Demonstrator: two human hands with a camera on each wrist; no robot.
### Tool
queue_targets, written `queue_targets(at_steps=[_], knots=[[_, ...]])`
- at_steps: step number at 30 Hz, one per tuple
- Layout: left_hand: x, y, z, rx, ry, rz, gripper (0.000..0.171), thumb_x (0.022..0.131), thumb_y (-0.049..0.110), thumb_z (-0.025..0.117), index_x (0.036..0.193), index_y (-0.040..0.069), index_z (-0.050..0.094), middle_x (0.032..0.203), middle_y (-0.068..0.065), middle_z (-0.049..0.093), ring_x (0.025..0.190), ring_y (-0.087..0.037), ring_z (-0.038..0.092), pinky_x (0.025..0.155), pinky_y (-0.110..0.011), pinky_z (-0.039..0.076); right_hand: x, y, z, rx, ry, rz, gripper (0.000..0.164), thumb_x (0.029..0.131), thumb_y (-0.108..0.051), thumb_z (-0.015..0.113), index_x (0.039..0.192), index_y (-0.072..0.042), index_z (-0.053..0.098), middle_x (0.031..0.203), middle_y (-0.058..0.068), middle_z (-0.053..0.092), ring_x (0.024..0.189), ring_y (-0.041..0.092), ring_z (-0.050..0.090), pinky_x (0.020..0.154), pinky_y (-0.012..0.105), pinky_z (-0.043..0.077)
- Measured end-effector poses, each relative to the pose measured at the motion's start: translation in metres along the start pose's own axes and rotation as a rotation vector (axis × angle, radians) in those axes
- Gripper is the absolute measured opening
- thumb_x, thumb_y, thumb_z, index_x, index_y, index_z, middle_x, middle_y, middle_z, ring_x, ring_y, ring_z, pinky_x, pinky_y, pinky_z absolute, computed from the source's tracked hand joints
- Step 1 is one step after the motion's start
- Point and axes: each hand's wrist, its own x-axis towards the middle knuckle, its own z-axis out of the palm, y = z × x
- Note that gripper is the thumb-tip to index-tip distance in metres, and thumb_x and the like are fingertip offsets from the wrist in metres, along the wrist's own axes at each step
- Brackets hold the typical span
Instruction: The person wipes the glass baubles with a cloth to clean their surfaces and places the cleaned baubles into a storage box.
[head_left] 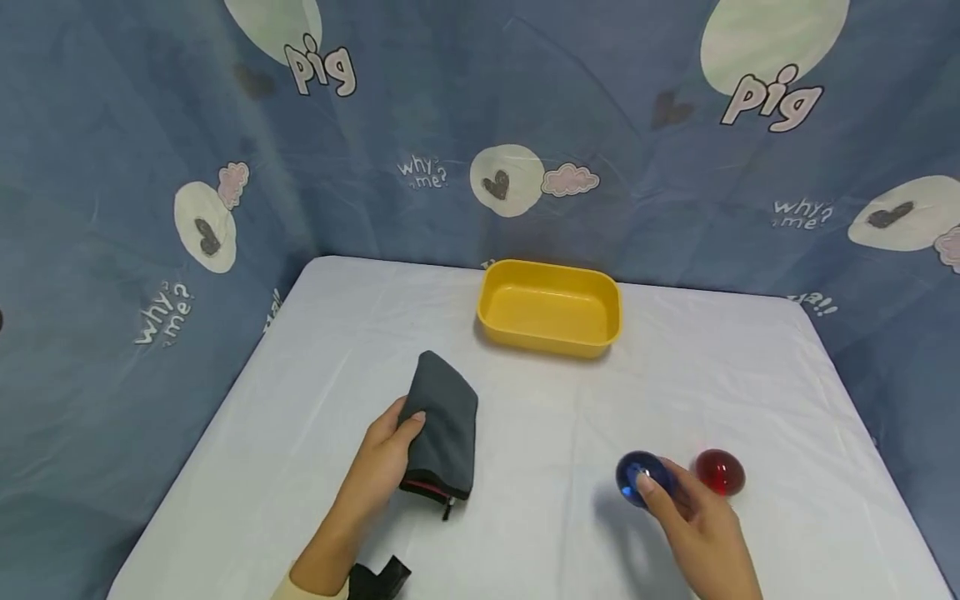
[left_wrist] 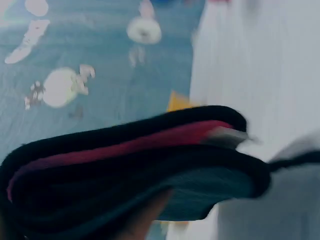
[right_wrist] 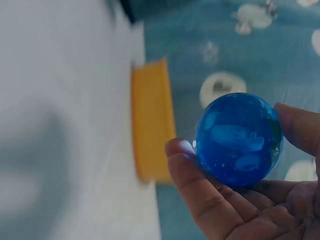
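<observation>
My left hand (head_left: pixel 386 454) grips a dark grey zippered pouch (head_left: pixel 444 425) by its left side, thumb on top. The pouch's zipped end faces me; in the left wrist view its mouth (left_wrist: pixel 125 145) gapes and shows a pink-red lining. A zip pull (head_left: pixel 448 508) dangles from that end. My right hand (head_left: pixel 705 529) pinches a clear blue ball (head_left: pixel 643 479) between thumb and fingers, held above the white table with its shadow below. Just beyond that hand, a clear red ball (head_left: pixel 720 472) lies on the cloth.
A yellow rectangular tray (head_left: pixel 551 340) stands near the table's far edge. Black straps (head_left: pixel 378 579) show by the left wrist at the bottom. A blue printed curtain (head_left: pixel 420 108) closes off the back and sides of the white-covered table (head_left: pixel 540 525).
</observation>
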Motion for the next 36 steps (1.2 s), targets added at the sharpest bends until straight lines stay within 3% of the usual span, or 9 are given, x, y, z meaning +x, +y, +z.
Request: queue_targets(at_steps=[5,9,14,20,22,26,30,33,36], knots=[[-0.005,0.0,0.027,-0.351,-0.113,-0.085,0.054,0.113,0.025,0.044,0.16,0.003,0.031,0.154,-0.018,0.045,0.131,-0.025,0.054,0.1,-0.031,0.051,0.003,-0.04,0.027,0.107,0.002,-0.146,0.064,0.1,-0.047,0.071,0.143,0.0,0.059,0.13,0.021,0.069,0.114,0.03,0.071,0.091,0.037,0.058],[-0.01,0.0,0.042,-0.529,-0.177,-0.138,0.06,0.112,0.029,0.048,0.163,0.006,0.028,0.154,-0.018,0.041,0.126,-0.02,0.056,0.095,-0.029,0.054,0.002,-0.063,0.044,0.182,-0.009,-0.25,0.053,0.097,-0.041,0.076,0.137,-0.008,0.065,0.121,0.012,0.074,0.105,0.02,0.073,0.088,0.033,0.059],[-0.014,0.0,0.05,-0.636,-0.259,-0.156,0.065,0.111,0.034,0.047,0.165,0.008,0.021,0.161,-0.014,0.033,0.134,-0.019,0.047,0.104,-0.029,0.047,-0.001,-0.076,0.059,0.216,-0.014,-0.371,0.045,0.095,-0.031,0.081,0.134,-0.013,0.068,0.116,0.006,0.074,0.098,0.013,0.073,0.083,0.028,0.06],[-0.015,0.0,0.053,-0.75,-0.292,-0.164,0.051,0.113,0.044,0.038,0.149,0.009,0.044,0.13,-0.004,0.059,0.118,-0.018,0.06,0.1,-0.033,0.052,-0.004,-0.084,0.067,0.1,0.024,-0.46,0.058,0.093,-0.036,0.082,0.139,-0.006,0.064,0.126,0.007,0.071,0.107,0.019,0.072,0.083,0.03,0.06],[-0.015,0.0,0.055,-0.811,-0.31,-0.162,0.049,0.114,0.043,0.036,0.149,0.011,0.046,0.131,-0.004,0.061,0.121,-0.019,0.059,0.103,-0.036,0.05,-0.005,-0.086,0.069,0.042,0.051,-0.484,0.061,0.092,-0.037,0.083,0.141,-0.006,0.062,0.128,0.006,0.07,0.107,0.019,0.071,0.083,0.031,0.06],[-0.019,0.0,0.059,-0.948,-0.389,-0.167,0.055,0.115,0.044,0.03,0.158,0.011,0.034,0.142,-0.006,0.055,0.132,-0.022,0.054,0.111,-0.04,0.045,-0.007,-0.087,0.077,-0.06,0.102,-0.539,0.068,0.089,-0.034,0.087,0.145,-0.009,0.058,0.132,0.004,0.068,0.107,0.016,0.07,0.084,0.033,0.06],[-0.023,0.002,0.064,-1.046,-0.469,-0.145,0.065,0.114,0.048,0.022,0.166,0.009,0.017,0.161,-0.011,0.038,0.146,-0.026,0.039,0.119,-0.045,0.035,-0.008,-0.088,0.085,-0.142,0.163,-0.634,0.073,0.085,-0.03,0.091,0.144,-0.009,0.055,0.134,0.002,0.064,0.109,0.015,0.067,0.085,0.034,0.06],[-0.024,0.003,0.067,-1.069,-0.457,-0.138,0.07,0.113,0.054,0.023,0.167,0.01,0.015,0.165,-0.012,0.031,0.149,-0.026,0.034,0.12,-0.044,0.032,-0.008,-0.089,0.089,-0.182,0.214,-0.711,0.07,0.082,-0.03,0.093,0.138,-0.009,0.056,0.132,0.001,0.059,0.111,0.014,0.063,0.087,0.034,0.059],[-0.028,0.002,0.068,-1.081,-0.391,-0.148,0.073,0.112,0.058,0.026,0.166,0.011,0.018,0.161,-0.012,0.037,0.147,-0.026,0.039,0.118,-0.044,0.035,-0.008,-0.09,0.094,-0.204,0.219,-0.774,0.065,0.082,-0.032,0.093,0.133,-0.01,0.057,0.13,0.0,0.056,0.114,0.013,0.061,0.093,0.037,0.057]])
